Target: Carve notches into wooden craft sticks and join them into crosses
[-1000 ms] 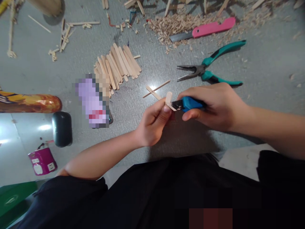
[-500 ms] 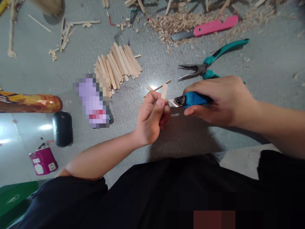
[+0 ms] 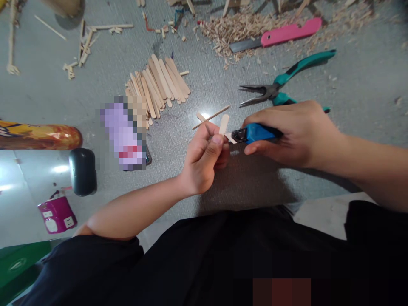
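Between the thumb and fingers of my left hand (image 3: 205, 157) is a popsicle stick (image 3: 224, 123), its rounded end pointing up and away from me. My right hand (image 3: 293, 134) is wrapped round a blue utility knife (image 3: 259, 133). The knife's bare blade points left and reaches the stick beside my left fingertips; whether it cuts into the wood I cannot tell. Just beyond my left hand, a thin wooden strip (image 3: 216, 113) lies across another piece on the table. A fan of popsicle sticks (image 3: 159, 85) rests further back to the left.
Open needle-nose pliers (image 3: 269, 91) lie beyond my right hand. Behind them a pink folding saw (image 3: 291, 32) rests by wood shavings (image 3: 229, 34). At left are a blurred purple phone (image 3: 123, 134), a dark mouse-like object (image 3: 83, 172), a magenta plug adapter (image 3: 57, 214) and an orange-brown tube (image 3: 41, 136).
The stick in my left hand has shifted slightly right and tilted a little more. The knife blade now sits closer against it. Both grips stay the same.
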{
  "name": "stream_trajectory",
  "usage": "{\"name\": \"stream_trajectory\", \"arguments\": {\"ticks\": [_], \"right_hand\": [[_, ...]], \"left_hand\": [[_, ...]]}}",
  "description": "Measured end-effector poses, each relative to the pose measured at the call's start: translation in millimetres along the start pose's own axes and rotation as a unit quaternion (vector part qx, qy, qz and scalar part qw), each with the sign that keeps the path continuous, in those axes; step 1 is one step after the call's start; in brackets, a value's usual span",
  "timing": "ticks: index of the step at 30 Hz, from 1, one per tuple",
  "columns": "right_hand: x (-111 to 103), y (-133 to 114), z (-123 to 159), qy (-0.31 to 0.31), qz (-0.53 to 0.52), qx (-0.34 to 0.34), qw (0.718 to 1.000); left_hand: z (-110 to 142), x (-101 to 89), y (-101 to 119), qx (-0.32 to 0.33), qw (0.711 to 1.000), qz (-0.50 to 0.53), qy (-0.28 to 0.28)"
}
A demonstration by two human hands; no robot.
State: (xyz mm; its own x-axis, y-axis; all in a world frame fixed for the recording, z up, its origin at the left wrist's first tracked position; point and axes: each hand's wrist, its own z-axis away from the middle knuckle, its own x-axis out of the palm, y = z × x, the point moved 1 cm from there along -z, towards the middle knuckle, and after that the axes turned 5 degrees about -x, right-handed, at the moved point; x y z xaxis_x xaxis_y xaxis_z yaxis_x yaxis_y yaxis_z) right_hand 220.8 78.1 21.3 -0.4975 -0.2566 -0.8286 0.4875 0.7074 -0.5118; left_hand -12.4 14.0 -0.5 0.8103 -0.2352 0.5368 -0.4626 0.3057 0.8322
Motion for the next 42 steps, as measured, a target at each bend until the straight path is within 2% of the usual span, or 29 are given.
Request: {"name": "stream_trajectory", "arguments": {"ticks": [3,6,9,13,16,19,22,27,30,33,36,42], "right_hand": [[3,0,2,-0.006,-0.024,-0.009,1.0],[8,1,4,0.015,-0.062,0.003,0.998],[9,0,5,0.01,-0.091,0.017,0.996],[5,-2,3,0.007,-0.048,0.019,0.999],[4,-4,3,0.029,-0.004,0.008,1.0],[4,-6,3,0.063,0.039,-0.006,0.997],[1,-8,4,0.091,0.062,-0.01,0.994],[-8,-10,2,0.126,0.058,0.043,0.989],[-5,-9,1,0.119,0.043,0.008,0.992],[1,-7,1,0.078,0.037,-0.037,0.996],[3,-6,0,0.055,0.04,-0.044,0.997],[3,-7,3,0.089,0.073,-0.055,0.992]], "left_hand": [[1,-2.4,-3,0.024,0.999,-0.002,-0.032],[3,-3.7,-7,0.05,0.996,0.02,-0.066],[4,-4.7,-8,0.039,0.996,0.037,-0.077],[2,-5.1,-5,-0.013,0.999,0.028,-0.032],[-1,-5.4,-3,-0.012,1.0,0.0,0.027],[-2,-6.2,-4,-0.009,0.998,-0.014,0.053],[-2,-6.2,-4,-0.014,0.998,0.007,0.055],[-2,-4.0,-1,-0.033,0.997,0.04,0.049],[-3,-4.6,-2,-0.035,0.998,0.032,0.041],[-3,-6.6,-4,-0.034,0.998,0.037,0.028],[-2,-7.9,-4,-0.025,0.998,0.048,0.015],[-3,-7.8,-3,-0.023,0.999,0.046,0.015]]}}
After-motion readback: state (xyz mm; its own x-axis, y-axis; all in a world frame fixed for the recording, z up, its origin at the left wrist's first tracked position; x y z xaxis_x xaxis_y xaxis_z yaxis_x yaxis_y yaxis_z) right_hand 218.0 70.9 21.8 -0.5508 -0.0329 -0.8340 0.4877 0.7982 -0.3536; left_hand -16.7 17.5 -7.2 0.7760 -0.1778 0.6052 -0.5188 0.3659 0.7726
